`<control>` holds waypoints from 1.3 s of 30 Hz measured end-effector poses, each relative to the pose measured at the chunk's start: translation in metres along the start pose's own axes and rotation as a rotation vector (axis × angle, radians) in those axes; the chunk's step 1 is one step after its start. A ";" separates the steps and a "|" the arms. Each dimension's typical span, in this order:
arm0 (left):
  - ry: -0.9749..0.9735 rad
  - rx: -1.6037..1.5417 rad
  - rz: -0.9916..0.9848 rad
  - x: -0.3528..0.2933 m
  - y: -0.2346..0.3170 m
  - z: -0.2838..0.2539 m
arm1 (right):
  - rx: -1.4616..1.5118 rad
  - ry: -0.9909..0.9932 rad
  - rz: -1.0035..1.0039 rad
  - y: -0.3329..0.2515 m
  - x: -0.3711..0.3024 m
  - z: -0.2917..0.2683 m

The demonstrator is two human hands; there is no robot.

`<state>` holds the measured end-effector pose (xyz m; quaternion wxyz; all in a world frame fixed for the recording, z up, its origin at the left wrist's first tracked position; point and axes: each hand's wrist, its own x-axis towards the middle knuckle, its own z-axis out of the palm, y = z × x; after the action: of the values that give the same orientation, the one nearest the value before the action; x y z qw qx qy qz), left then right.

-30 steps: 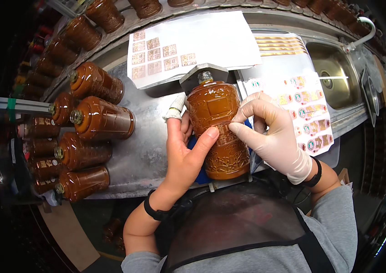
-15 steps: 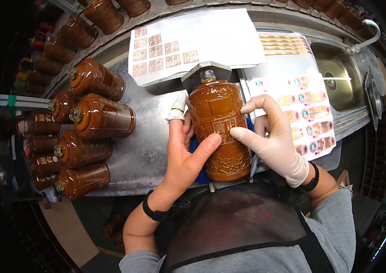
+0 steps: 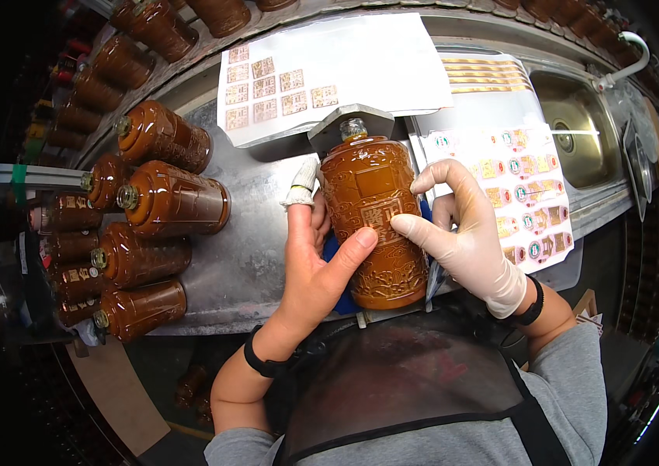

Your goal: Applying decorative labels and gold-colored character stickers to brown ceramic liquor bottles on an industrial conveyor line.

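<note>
In front of me a brown glass bottle (image 3: 376, 175) with raised patterns lies tilted back, its clear neck against a metal bracket (image 3: 376, 116). A small square label (image 3: 380, 215) with gold characters sits on its face. My left hand (image 3: 312, 256) grips the bottle's left side, thumb pressed below the label; a white cover wraps its index finger. On the right side, my right hand (image 3: 473, 241) in a pale glove curls against the glass, its thumb tip on the label's right edge and index finger higher up. Blue cloth (image 3: 332, 247) shows partly under the bottle.
Several brown bottles (image 3: 178, 198) lie at the left of the metal table (image 3: 240, 264). Behind the bracket lies a white sheet (image 3: 376, 62) of square labels; a sheet (image 3: 500, 163) of coloured labels and gold strips (image 3: 485, 74) lie right. Beyond is a sink (image 3: 578, 140) with a tap (image 3: 628, 70).
</note>
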<state>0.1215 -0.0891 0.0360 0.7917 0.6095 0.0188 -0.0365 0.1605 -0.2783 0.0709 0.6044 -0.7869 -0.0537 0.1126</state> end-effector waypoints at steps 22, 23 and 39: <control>-0.014 -0.043 0.008 0.001 0.003 0.000 | 0.000 0.014 -0.036 0.001 0.001 0.001; -0.013 -0.039 0.011 0.001 0.003 0.000 | 0.001 0.014 -0.036 0.001 0.000 0.001; -0.007 -0.199 -0.004 0.003 -0.003 -0.007 | 0.231 0.004 -0.031 0.016 0.003 0.001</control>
<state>0.1243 -0.0832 0.0313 0.8484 0.5275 0.0208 -0.0381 0.1622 -0.2810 0.0553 0.6929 -0.7112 -0.0514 0.1069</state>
